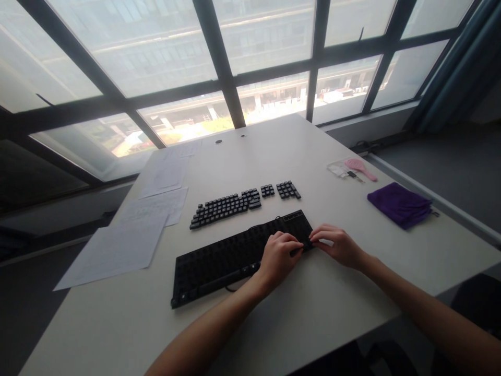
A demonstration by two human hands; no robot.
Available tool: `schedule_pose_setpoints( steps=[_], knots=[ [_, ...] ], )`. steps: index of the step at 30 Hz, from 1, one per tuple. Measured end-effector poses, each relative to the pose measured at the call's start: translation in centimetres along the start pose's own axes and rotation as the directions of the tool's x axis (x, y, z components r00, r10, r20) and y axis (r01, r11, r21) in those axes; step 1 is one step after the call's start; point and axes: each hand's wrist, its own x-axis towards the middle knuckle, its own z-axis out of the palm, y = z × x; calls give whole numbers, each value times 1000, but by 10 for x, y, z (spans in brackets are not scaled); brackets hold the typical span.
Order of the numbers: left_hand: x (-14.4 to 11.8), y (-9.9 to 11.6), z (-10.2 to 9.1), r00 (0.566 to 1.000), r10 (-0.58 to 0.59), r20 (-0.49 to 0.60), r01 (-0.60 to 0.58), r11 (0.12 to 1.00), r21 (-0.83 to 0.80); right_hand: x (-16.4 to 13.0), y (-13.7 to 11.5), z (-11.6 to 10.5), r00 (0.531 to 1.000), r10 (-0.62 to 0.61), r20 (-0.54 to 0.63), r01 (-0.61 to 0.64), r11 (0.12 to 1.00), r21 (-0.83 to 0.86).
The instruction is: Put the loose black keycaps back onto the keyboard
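Now | left hand (279, 255), right hand (337, 244): half-curled, hold unclear | flat oblong keyboard (219, 261) | blocky keycaps (225, 207)

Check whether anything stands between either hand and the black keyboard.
Nothing visible does: the left hand and right hand are both at the right end of the keyboard. The loose keys lie beyond its far edge, out of the hands' way.

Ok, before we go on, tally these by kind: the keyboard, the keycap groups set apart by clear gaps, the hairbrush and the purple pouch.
Black keyboard: 1
Black keycap groups: 3
Pink hairbrush: 1
Purple cloth pouch: 1
Total: 6
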Motion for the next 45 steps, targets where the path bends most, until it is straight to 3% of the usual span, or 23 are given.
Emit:
schedule_pose_setpoints(
  steps=[15, 27, 29, 31, 34, 35, 39, 45],
  knots=[
    [-2, 1, 5, 992, 119, 31, -123, 966, 229, 2, -3, 1, 988, -88, 125, 123, 945, -304],
    [-5, 4, 4, 993, 111, 40, -117, 960, 254, 1, -13, -4, 992, 31, 126, 1, 970, -244],
    [-5, 6, 4, 993, 107, 44, -115, 961, 252, 12, -12, -3, 995, 51, 87, -34, 982, -187],
    [-5, 8, 3, 994, 105, 43, -112, 962, 248, 32, -6, -1, 993, 111, -41, -117, 981, -156],
    [-6, 14, -2, 993, 113, 18, -115, 967, 229, 70, 14, 4, 929, 246, -277, -316, 915, -249],
    [-7, 15, -4, 993, 121, 4, -119, 968, 222, 83, 21, 7, 909, 284, -304, -377, 873, -310],
    [-15, 17, -22, 990, 127, -55, -115, 975, 192, 120, 45, 15, 877, 407, -256, -480, 711, -513],
    [-45, 0, -54, 988, 89, -129, -68, 985, 158, 132, 58, 24, 860, 458, -223, -499, 668, -552]
  ],
)
